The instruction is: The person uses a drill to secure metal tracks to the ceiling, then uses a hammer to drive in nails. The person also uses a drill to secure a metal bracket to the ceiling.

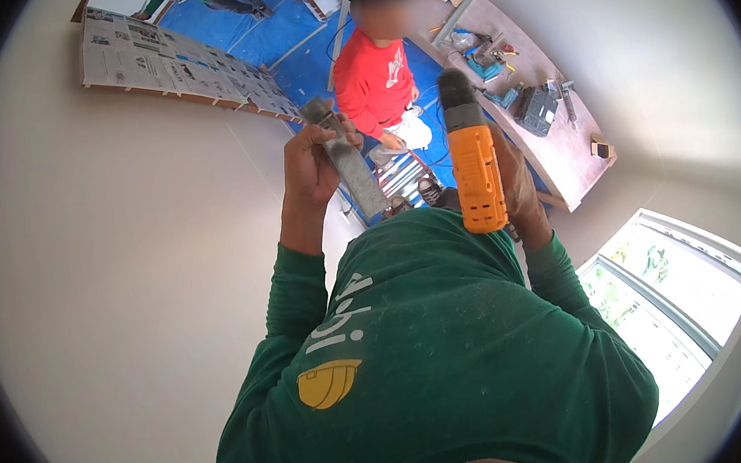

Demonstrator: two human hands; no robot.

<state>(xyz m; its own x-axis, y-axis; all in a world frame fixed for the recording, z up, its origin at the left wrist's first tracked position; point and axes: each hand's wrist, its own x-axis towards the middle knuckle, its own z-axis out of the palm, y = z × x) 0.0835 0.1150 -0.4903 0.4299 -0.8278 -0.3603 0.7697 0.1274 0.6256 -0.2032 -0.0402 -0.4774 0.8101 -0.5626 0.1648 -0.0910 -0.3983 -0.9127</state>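
The left hand (308, 162), just above centre-left of the frame, has its fingers wrapped shut around a flat grey metal bracket (346, 159) that slants from upper left to lower right. The right hand (519, 189), right of centre, is closed on the grip of an orange and black cordless drill (473, 158), mostly hidden behind the tool; the drill's dark nose points toward the top of the frame.

Risks, as a judgement: both arms are raised with a long drop below. A second person in a red top (373, 79) stands directly under the 2 hands in the upper middle of the frame, so a slipped bracket or drill would likely fall toward that person. The bracket is held near 1 end only, so its free length could twist in the grip. The drill nose and the left hand are near each other; a careless swing could bring the bit against the knuckles.

Room: the left half of the frame is bare pale wall, open for moving. Down below, blue floor sheeting (304, 54) is crowded by a newspaper-covered board (166, 60) at upper left and a long wooden desk (569, 159) at upper right, which carries power tools and small parts along its edge. A window (671, 295) fills the lower right.
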